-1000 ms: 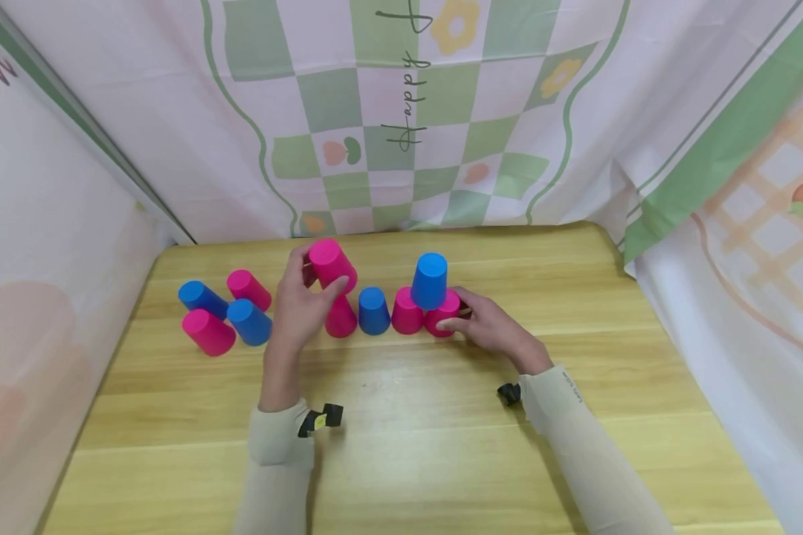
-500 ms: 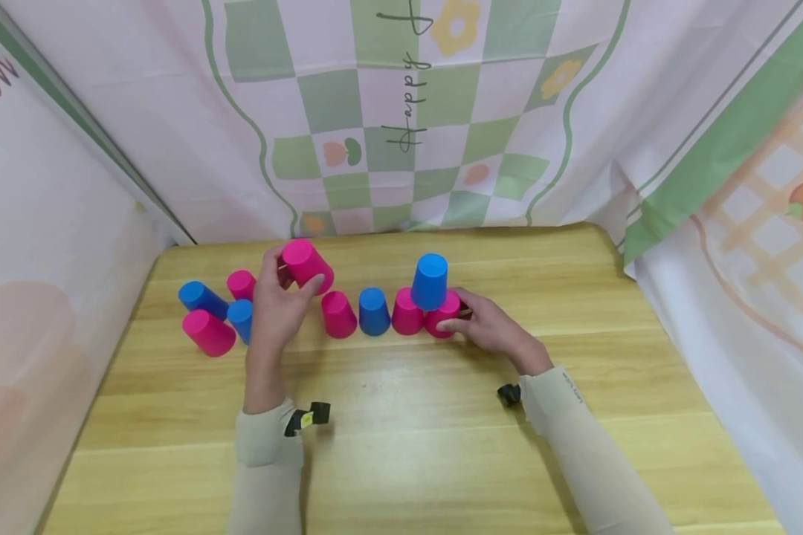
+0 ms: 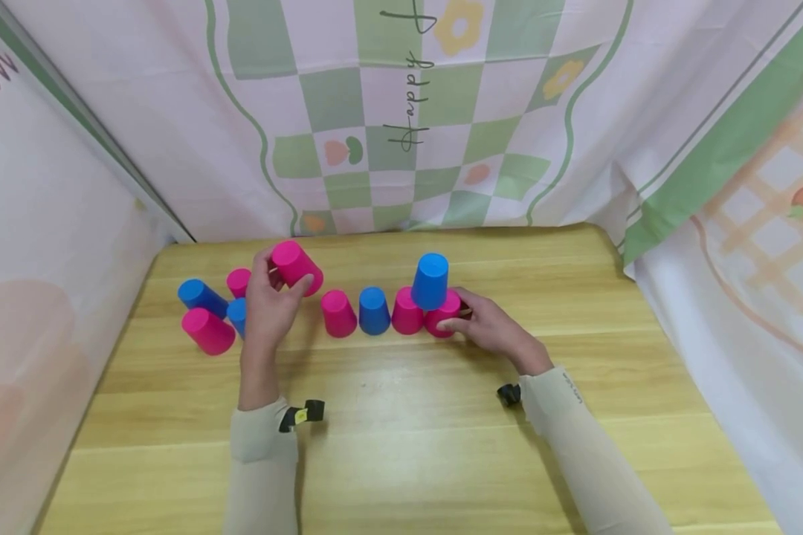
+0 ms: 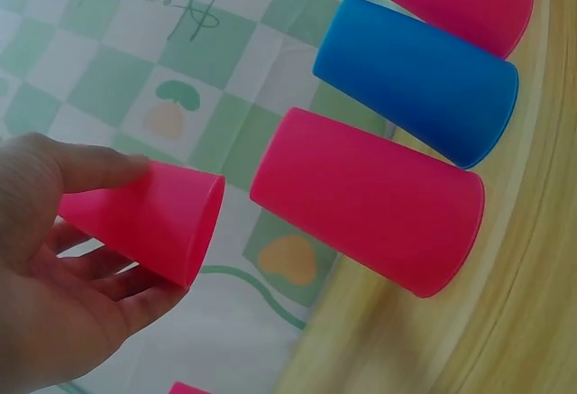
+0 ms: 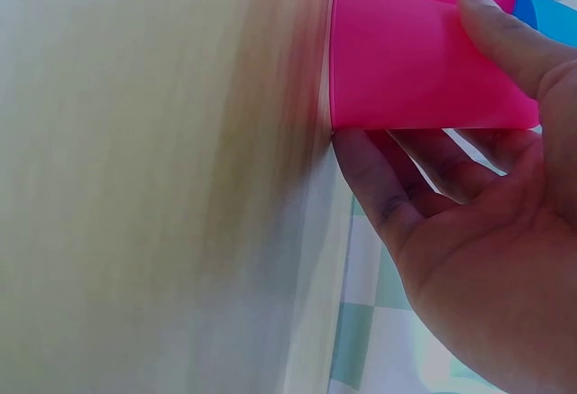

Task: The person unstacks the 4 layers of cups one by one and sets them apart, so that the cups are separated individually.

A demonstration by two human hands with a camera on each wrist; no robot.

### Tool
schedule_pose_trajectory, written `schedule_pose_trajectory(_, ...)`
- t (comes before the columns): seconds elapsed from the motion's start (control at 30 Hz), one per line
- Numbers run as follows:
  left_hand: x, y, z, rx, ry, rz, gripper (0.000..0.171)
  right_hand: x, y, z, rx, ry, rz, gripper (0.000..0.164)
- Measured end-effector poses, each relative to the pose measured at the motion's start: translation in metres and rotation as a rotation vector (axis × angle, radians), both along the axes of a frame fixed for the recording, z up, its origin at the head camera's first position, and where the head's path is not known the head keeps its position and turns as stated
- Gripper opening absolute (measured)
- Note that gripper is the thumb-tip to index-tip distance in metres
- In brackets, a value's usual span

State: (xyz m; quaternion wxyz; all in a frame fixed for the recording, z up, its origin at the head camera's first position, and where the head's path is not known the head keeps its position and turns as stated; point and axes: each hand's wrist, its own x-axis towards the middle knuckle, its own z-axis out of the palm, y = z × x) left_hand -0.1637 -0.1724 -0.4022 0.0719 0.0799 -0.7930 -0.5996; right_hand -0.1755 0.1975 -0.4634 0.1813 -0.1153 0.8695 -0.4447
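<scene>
My left hand (image 3: 271, 308) grips a pink cup (image 3: 297, 267), bottom up, in the air left of a row of upside-down cups. That row holds a pink cup (image 3: 338, 314), a blue cup (image 3: 374, 311), another pink cup (image 3: 407, 312) and, at its right end, a pink cup (image 5: 424, 60) around which my right hand (image 3: 491, 325) curls, thumb on its near side. Across the two right-hand pink cups stands a blue cup (image 3: 430, 282). In the left wrist view the held cup (image 4: 153, 218) is apart from the row.
Left of my left hand stand more upside-down cups: a blue one (image 3: 201, 297), a pink one (image 3: 209, 331), a pink one (image 3: 238, 282) and a blue one (image 3: 237, 315), the last two partly hidden by the hand. The wooden table (image 3: 401, 446) meets a patterned curtain (image 3: 401, 178) behind.
My left hand has carried its pink cup leftward, from above the row's left pink cup to beside it. The right hand and the other cups stay put.
</scene>
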Motion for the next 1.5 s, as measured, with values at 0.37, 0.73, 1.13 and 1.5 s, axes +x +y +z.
schedule_pose_trajectory(0.37, -0.009, -0.006, -0.016, -0.032, 0.027, -0.013, 0.076, -0.001, 0.000, -0.001, 0.008, -0.001, -0.005, 0.054)
schedule_pose_trajectory(0.73, -0.018, -0.008, -0.028, -0.067, -0.086, 0.008, 0.072, 0.002, -0.001, 0.001, 0.011, -0.007, -0.005, 0.056)
schedule_pose_trajectory(1.13, -0.023, -0.011, -0.033, -0.082, -0.165, 0.035, 0.065, 0.003, -0.001, 0.003, 0.008, -0.008, -0.008, 0.056)
schedule_pose_trajectory(1.5, -0.025, -0.012, -0.039, -0.104, -0.207, 0.075, 0.069, 0.003, -0.001, 0.002, 0.014, -0.006, -0.010, 0.056)
